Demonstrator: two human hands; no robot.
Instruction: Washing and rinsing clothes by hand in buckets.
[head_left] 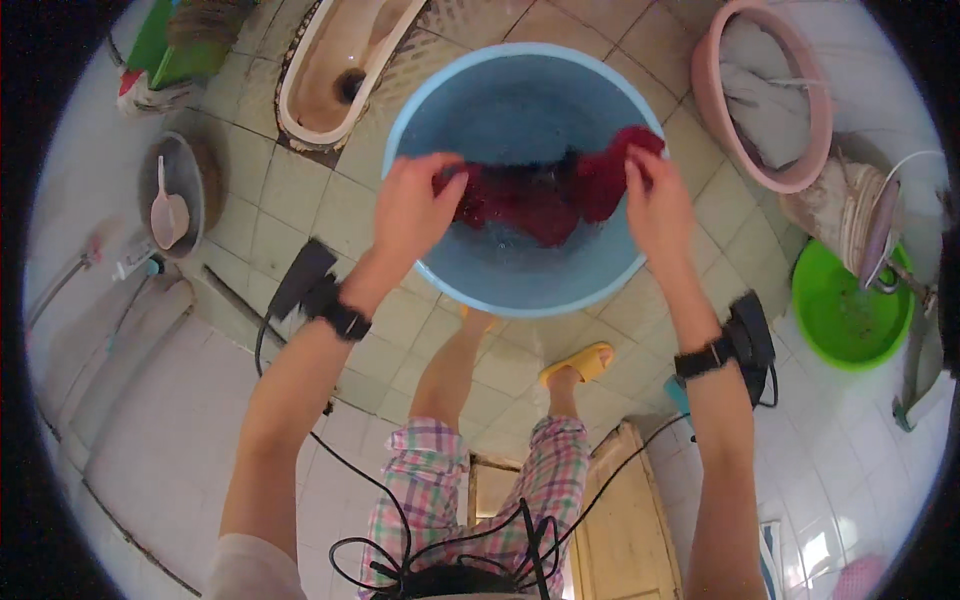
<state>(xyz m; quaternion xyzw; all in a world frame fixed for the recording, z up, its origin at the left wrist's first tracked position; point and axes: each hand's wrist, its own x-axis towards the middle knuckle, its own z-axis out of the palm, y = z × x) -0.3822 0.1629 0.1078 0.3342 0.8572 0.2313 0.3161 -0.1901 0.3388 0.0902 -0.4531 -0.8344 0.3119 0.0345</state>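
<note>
A dark red wet cloth (598, 185) with a blackish upper edge is stretched between my two hands over a large light-blue basin (530, 303). My left hand (412, 208) pinches its left end just inside the basin's left rim. At the opposite rim, my right hand (658, 208) grips the other end, where the fabric bunches up. The cloth's middle sags low into the basin, which seems to hold water. What kind of garment or cloth it is, I cannot tell.
A squat toilet (290, 105) is set in the tiled floor at upper left. Farther left sits a grey basin (208, 190) with a pink ladle (162, 212). A pink tub (709, 95) with pale cloth and a green basin (850, 345) are at right. Cables hang near my legs.
</note>
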